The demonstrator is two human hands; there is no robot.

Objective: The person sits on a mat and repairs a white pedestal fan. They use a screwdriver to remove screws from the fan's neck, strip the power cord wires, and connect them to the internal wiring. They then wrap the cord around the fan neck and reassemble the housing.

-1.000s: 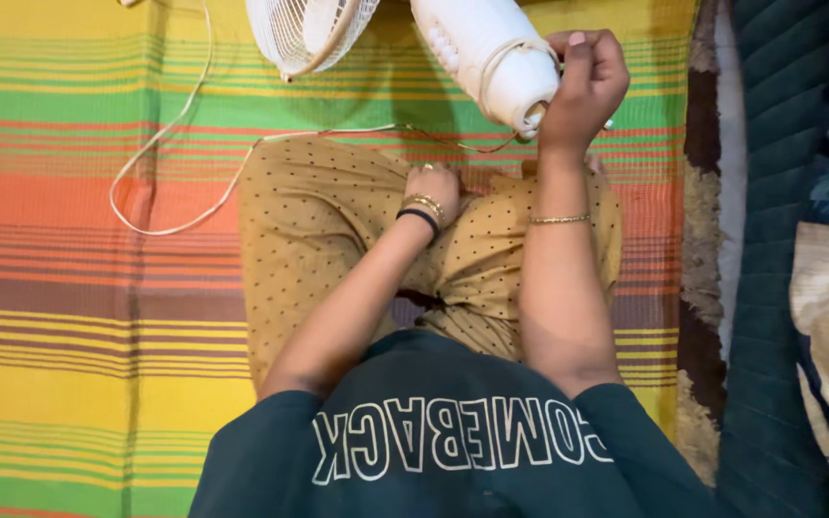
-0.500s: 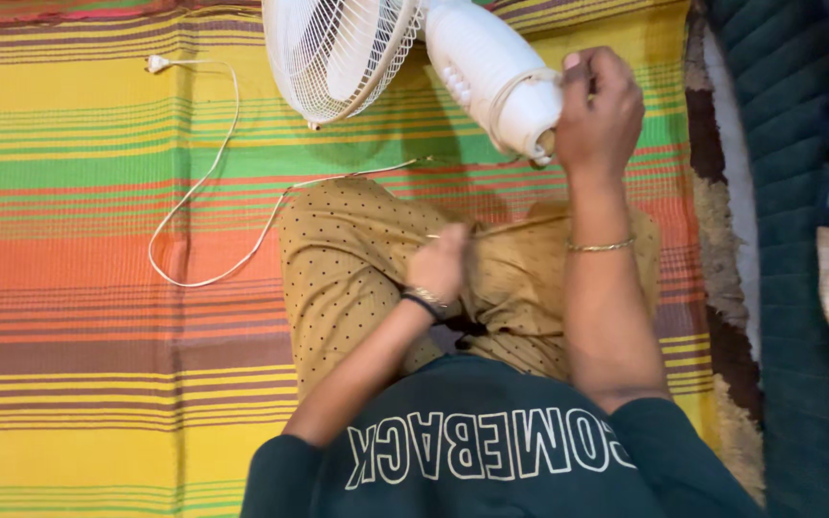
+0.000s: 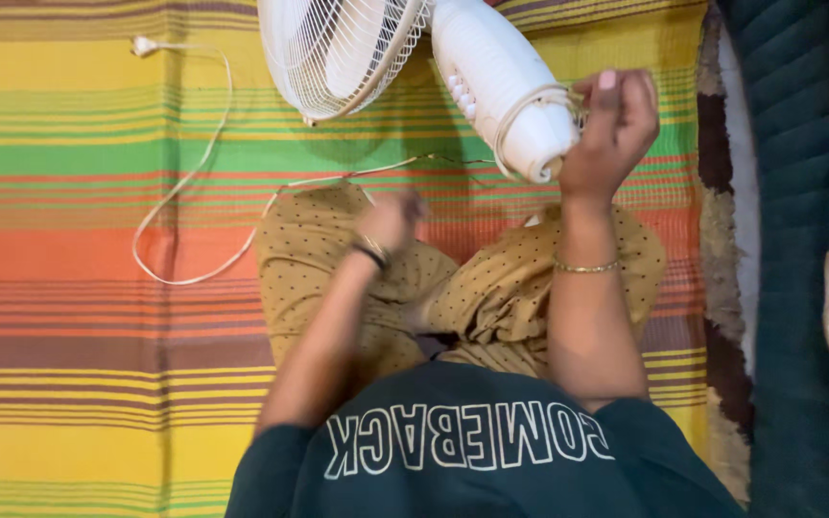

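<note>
Closest to the viewer is the person's dark green shirt [image 3: 472, 451] with pale lettering across the chest, and beyond it their crossed legs in mustard dotted trousers [image 3: 491, 288], seated on a striped mat [image 3: 79, 317] of yellow, orange, red and green bands.

The left hand [image 3: 390, 219] hovers just above the left knee, a dark band and a bangle at the wrist; it is blurred, the fingers look loosely curled, and whether it pinches the cord I cannot tell. The right hand [image 3: 616, 125] is raised higher, a thin gold bangle on its wrist, the fingers closed in a pinch on the white cord where it wraps around the rear of the fan's motor housing [image 3: 506, 91].

That white fan [image 3: 434, 67] lies tilted on the mat just beyond the knees, its wire grille [image 3: 338, 48] towards the left and partly cut off by the top edge. The cord [image 3: 203, 163] runs from the housing leftwards past the left knee, loops out over the mat and ends in a white plug [image 3: 143, 45] near the far left corner.

Along the right side sits a dark teal quilted cover [image 3: 798, 192], beside a brown and cream rug edge [image 3: 722, 240].
</note>
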